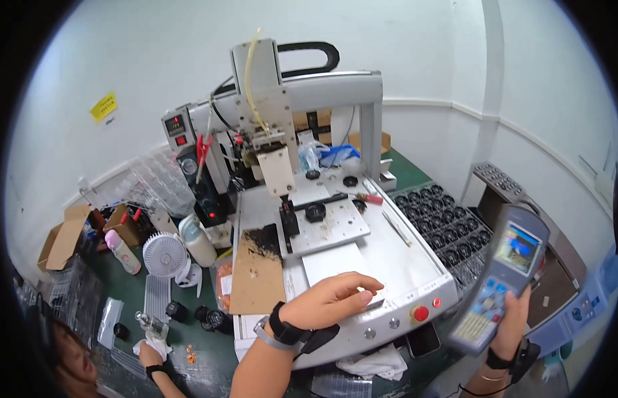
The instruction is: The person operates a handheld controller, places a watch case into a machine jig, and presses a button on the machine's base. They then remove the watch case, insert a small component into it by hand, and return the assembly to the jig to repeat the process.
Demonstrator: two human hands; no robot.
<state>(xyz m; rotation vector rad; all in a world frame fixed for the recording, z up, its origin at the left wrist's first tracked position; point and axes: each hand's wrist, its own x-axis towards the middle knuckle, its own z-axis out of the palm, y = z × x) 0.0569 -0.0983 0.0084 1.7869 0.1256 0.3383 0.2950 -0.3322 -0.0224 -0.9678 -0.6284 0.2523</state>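
My left hand [332, 297] rests palm down on the front edge of a white desktop gantry machine [362, 265], fingers loosely curled near a white plate [332, 262]; it holds nothing. A black wristband sits on that wrist. My right hand [508, 325] grips a grey handheld controller [505, 282] with a lit colour screen and a keypad, held upright to the right of the machine. On the machine bed a black round part [315, 211] sits on a metal fixture plate [329, 225] below the dispensing head [277, 169].
A tray of black round parts [448, 222] lies right of the machine. A brown board [256, 265], small white fan [164, 254], pink bottle [123, 251] and cardboard boxes [63, 235] crowd the green table at left. Another person's hand [150, 351] works at lower left.
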